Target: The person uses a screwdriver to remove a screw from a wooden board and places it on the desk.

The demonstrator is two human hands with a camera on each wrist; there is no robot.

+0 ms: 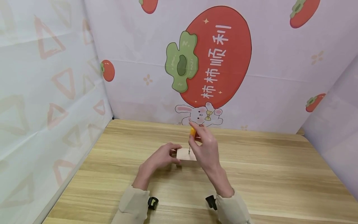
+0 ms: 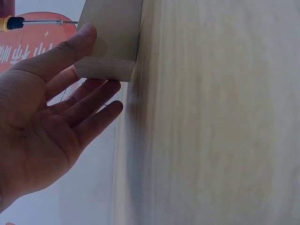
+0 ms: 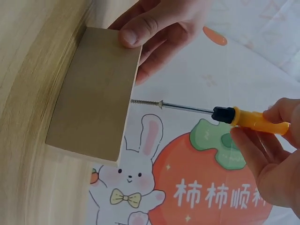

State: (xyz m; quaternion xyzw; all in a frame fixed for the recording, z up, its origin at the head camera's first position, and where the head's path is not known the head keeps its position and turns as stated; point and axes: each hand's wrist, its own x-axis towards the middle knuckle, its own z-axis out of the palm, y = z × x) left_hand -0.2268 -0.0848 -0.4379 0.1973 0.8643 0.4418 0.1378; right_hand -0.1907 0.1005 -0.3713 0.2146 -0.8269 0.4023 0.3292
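A pale wooden block [image 1: 184, 154] rests on the table, and my left hand [image 1: 162, 157] holds it by its left end. In the left wrist view the thumb lies on the block's near face, with the fingers around the end and far side. A screw [image 3: 146, 102] stands in the block's top face, most of its thread still exposed. The tip of a screwdriver [image 3: 255, 122] with a yellow and black handle meets the screw head, the two in line. My right hand [image 1: 207, 149] grips the handle from above between thumb and fingers.
The wood-grain table [image 1: 268, 177] extends around both hands. Behind it hangs a white cloth [image 1: 134, 90] printed with persimmons and a rabbit. Another cloth [image 1: 25, 93] with triangle prints closes off the left side. Dark straps sit at both sleeve cuffs.
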